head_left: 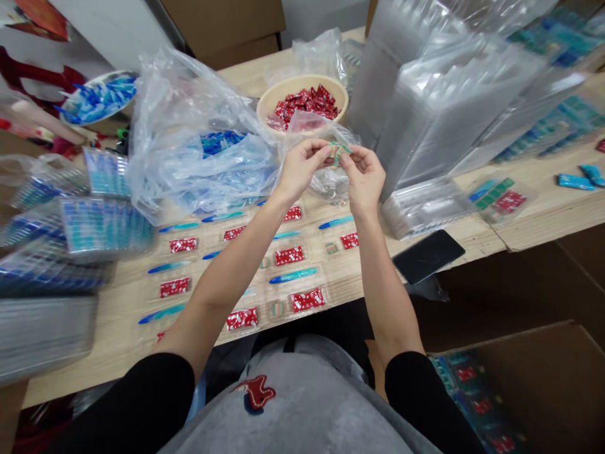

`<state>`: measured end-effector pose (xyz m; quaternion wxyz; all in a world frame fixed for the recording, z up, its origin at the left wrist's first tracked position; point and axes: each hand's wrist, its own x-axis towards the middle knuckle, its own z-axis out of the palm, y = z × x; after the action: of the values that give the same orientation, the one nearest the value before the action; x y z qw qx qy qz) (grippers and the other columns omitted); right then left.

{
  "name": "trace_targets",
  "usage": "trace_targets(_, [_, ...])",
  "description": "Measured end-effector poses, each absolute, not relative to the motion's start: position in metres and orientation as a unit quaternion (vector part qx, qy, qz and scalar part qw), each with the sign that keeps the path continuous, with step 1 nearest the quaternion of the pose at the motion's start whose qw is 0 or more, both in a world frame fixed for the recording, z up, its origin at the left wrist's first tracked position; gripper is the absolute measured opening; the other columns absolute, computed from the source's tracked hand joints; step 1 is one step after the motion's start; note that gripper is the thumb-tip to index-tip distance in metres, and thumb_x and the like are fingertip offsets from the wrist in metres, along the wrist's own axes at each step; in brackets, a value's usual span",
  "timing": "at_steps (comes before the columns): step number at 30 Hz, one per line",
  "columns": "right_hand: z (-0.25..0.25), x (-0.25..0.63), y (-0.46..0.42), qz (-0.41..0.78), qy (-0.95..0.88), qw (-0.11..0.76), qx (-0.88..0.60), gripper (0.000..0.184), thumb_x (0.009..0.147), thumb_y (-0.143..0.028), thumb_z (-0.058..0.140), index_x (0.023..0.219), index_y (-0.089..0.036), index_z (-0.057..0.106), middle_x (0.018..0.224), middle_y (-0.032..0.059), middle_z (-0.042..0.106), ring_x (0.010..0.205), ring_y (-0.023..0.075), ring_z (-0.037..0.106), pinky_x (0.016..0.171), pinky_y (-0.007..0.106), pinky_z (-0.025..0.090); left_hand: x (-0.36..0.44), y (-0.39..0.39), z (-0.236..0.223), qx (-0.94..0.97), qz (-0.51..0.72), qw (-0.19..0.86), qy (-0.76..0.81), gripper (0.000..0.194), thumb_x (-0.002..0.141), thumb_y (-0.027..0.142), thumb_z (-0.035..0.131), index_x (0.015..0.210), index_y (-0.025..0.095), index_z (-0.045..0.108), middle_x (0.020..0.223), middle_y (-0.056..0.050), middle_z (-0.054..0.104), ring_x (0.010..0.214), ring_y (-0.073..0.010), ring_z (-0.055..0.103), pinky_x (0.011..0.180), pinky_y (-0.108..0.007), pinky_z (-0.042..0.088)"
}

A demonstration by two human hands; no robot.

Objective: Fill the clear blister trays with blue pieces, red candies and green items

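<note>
My left hand (300, 167) and my right hand (363, 176) are raised together above the table, both pinching a small green and tan packet (339, 151) between their fingertips. Below them on the wooden table (477, 230) lie clear blister trays (302, 277) holding red packets (289, 255), blue pens (293, 275) and small green pieces. A beige bowl (302, 101) full of red packets stands just behind my hands.
Crumpled clear plastic bags (189, 145) with blue pens lie left of the bowl. Stacks of filled trays (101, 230) sit far left, tall stacks of clear trays (444, 107) right. A black phone (428, 255) lies near the table edge. A cardboard box (520, 391) stands lower right.
</note>
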<state>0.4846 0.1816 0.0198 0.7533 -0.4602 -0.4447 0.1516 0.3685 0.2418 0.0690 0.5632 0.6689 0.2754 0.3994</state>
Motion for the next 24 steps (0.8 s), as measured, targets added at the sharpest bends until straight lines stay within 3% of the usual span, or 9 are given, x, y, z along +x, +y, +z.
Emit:
trace_targets(13, [0.027,0.482,0.181,0.118,-0.438,0.747,-0.486,0.041,0.076,-0.063,0.065,0.089,-0.025,0.062,0.089,-0.0020,0.065,0.093,0.0168,0.066,0.093,0.040,0.053,0.366,0.235,0.072,0.683,0.379,0.565,0.267,0.007,0.086,0.021,0.065,0.085,0.016,0.061,0.087,-0.001,0.069,0.080,-0.0089,0.067,0.082,-0.024,0.055])
trace_targets(24, [0.024,0.491,0.179,0.183,-0.450,0.744,-0.458,0.038,0.078,-0.060,0.065,0.092,-0.025,0.063,0.089,-0.0021,0.065,0.090,0.0166,0.066,0.092,0.040,0.054,0.369,0.243,0.066,0.658,0.385,0.586,0.276,0.003,0.089,0.018,0.060,0.088,0.016,0.061,0.086,-0.001,0.068,0.080,-0.0089,0.067,0.084,-0.026,0.055])
